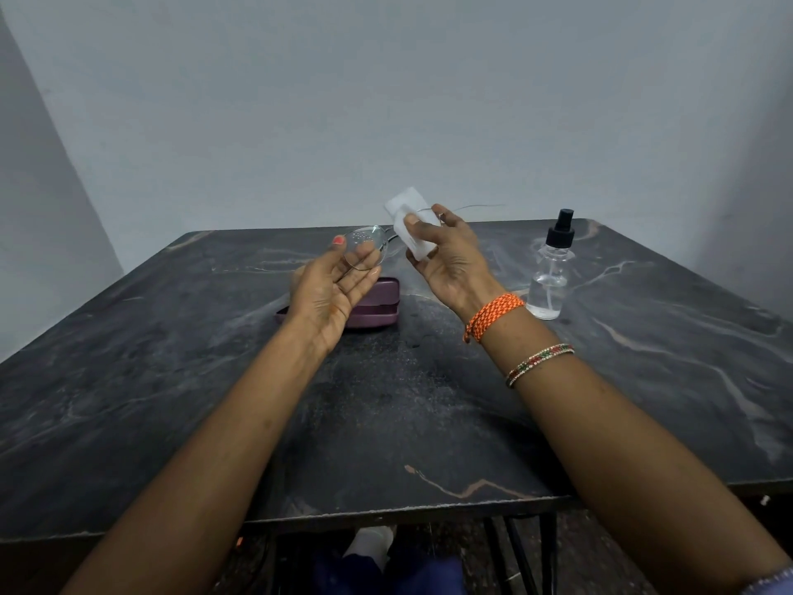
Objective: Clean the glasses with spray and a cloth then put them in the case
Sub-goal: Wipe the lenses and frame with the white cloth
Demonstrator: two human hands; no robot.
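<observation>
I hold thin-rimmed glasses (365, 247) in the air above the dark marbled table (386, 401). My left hand (339, 285) grips the left lens, which carries small droplets. My right hand (446, 255) pinches a white cloth (407, 223) folded over the other lens, which is hidden; one thin temple arm sticks out to the right. A purple glasses case (377, 309) lies closed on the table, partly behind my left hand. A clear spray bottle (551, 272) with a black nozzle stands upright to the right of my right wrist.
A pale wall rises right behind the table's far edge. The table's near edge runs across the lower part of the view, with dark metal legs and my lap below it.
</observation>
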